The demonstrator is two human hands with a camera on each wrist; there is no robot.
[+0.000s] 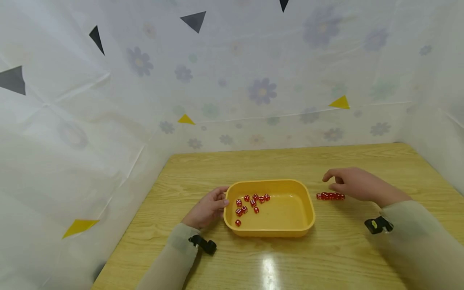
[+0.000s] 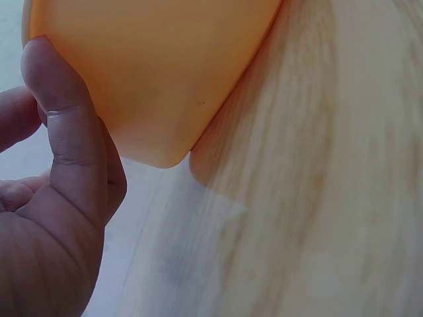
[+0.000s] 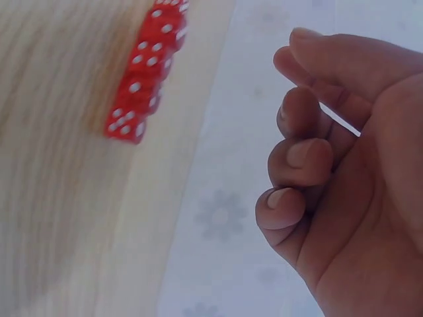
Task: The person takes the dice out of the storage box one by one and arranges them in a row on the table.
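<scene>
**Hands at the tray and the row of dice: risks and pose**

We see a yellow tray [image 1: 290,231] near the middle of the desk [image 1: 326,257], holding a loose scatter of red dice [image 1: 250,204] in the half nearer the desk's left edge. A short row of red dice [image 1: 330,196] lies on the desk just beside the tray, toward the right edge.

Risks, as we judge them. The row is packed die against die, so a fingertip brushing one end could push it out of line or send a die rolling toward the right edge. The right hand [image 1: 353,184] hovers directly above and slightly behind the row; a careless descent would be the likely cause. The tray rests on smooth wood, and an uneven push from the left hand [image 1: 207,209] could slide it toward the row and knock into the nearest die.

Pose. The left hand lies on the desk against the tray's left wall, its thumb [image 2: 66,125] pressed to the rim and outer wall; we take this as a light bracing grip. The right hand holds nothing: its fingers [image 3: 294,158] are loosely curled with gaps between them, palm down, clear of the dice.
</scene>
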